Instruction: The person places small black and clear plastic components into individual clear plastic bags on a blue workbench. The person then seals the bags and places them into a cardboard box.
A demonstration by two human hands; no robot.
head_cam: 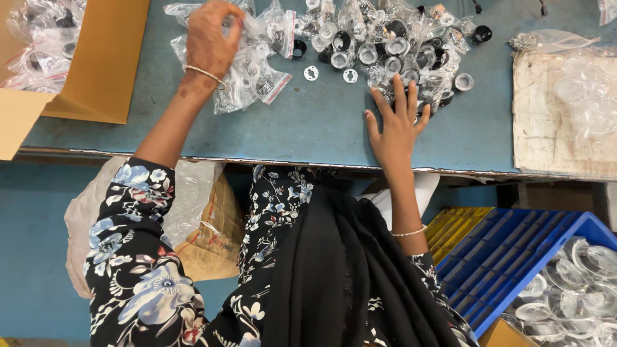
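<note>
Left hand (212, 38): your fingers are pinched on the top of a clear plastic bag (247, 71) of small parts — it is lifted at the far left of the table, with more bags lying under and beside it.
Right hand (396, 125): fingers spread and flat, palm down, holding nothing; the fingertips rest against the near edge of the pile of loose parts (385, 48).
Where the parts are: black and silvery ring-shaped pieces, some loose and some in small bags, heaped at the far middle of the blue table (308, 132); two white flat rings (311, 72) lie apart from the heap.
Risk, bag: you hold it by one corner only, so I judge it could slip or tip — and I cannot tell whether its red-striped seal is closed; if it is open, the parts spill out.
Risk, pile: a sweep of your spread hand could push round pieces towards you, and they would roll off the near table edge.
Risk, below: the blue crate (514, 257) with clear lenses (565, 302) sits under that edge at your right; fallen pieces could land among them.
</note>
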